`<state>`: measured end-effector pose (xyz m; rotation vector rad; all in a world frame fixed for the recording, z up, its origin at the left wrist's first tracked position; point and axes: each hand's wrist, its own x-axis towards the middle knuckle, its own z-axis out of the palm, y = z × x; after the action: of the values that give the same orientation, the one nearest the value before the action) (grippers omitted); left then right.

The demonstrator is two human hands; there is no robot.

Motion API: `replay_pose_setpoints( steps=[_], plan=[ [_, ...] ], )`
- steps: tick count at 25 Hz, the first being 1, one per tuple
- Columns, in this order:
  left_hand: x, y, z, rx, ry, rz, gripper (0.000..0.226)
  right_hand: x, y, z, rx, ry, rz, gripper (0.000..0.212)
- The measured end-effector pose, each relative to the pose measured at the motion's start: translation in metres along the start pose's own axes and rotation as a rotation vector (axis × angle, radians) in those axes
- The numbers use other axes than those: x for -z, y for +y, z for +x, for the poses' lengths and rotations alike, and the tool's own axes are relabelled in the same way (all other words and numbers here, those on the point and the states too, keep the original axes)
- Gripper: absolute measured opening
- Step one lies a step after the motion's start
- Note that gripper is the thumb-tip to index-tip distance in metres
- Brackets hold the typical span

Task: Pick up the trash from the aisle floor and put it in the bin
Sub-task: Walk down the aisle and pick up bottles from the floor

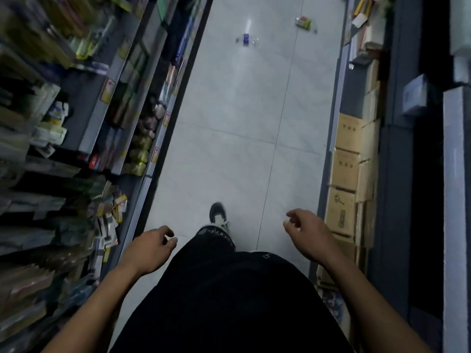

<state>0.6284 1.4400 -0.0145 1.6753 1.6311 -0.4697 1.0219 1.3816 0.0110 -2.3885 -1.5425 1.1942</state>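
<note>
Far ahead on the grey tiled aisle floor lies a clear plastic bottle with a blue label (246, 40). Beyond it to the right lies a green and red wrapper (303, 22). My left hand (152, 244) hangs low at the left with its fingers loosely curled and holds nothing. My right hand (304, 230) hangs at the right, fingers also loosely curled and empty. Both hands are far from the trash. One shoe (218, 215) steps forward between them. No bin is in view.
Stocked shelves (132, 118) line the left side of the aisle. Stacked cardboard boxes (348, 171) stand along the right side, with dark shelving behind them. The tiled floor (242, 123) runs ahead between them.
</note>
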Motion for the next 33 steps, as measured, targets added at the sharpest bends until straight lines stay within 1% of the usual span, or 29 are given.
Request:
replay_pose_setpoints(
  steps=[5, 9, 12, 16, 20, 23, 26, 30, 33],
  plan=[
    [0.108, 0.07, 0.111, -0.128, 0.015, 0.075, 0.034, 0.046, -0.02, 0.07, -0.087, 0.008, 0.043, 0.036],
    [0.181, 0.145, 0.197, -0.189, 0.038, 0.088, 0.034, 0.084, -0.008, 0.119, -0.176, 0.033, 0.098, 0.035],
    [0.223, 0.206, 0.264, -0.221, 0.059, 0.126, 0.034, 0.123, 0.006, 0.178, -0.21, 0.031, 0.114, 0.038],
    [0.261, 0.28, 0.328, -0.189, 0.044, 0.15, 0.033, 0.198, 0.016, 0.276, -0.192, 0.026, 0.116, 0.038],
    [0.287, 0.332, 0.367, -0.139, 0.032, 0.152, 0.032, 0.286, 0.007, 0.375, -0.09, 0.005, 0.084, 0.038],
    [0.308, 0.353, 0.39, -0.08, 0.033, 0.101, 0.034, 0.348, -0.013, 0.445, -0.031, -0.002, 0.046, 0.041],
    [0.329, 0.366, 0.422, -0.018, 0.03, 0.05, 0.035, 0.394, -0.033, 0.511, 0.016, -0.007, 0.024, 0.041],
    [0.375, 0.389, 0.496, 0.03, 0.012, -0.024, 0.033, 0.438, -0.06, 0.602, 0.031, -0.016, -0.021, 0.042],
    [0.428, 0.416, 0.556, 0.012, -0.004, -0.011, 0.034, 0.471, -0.084, 0.651, -0.018, -0.012, -0.01, 0.04]
  ],
)
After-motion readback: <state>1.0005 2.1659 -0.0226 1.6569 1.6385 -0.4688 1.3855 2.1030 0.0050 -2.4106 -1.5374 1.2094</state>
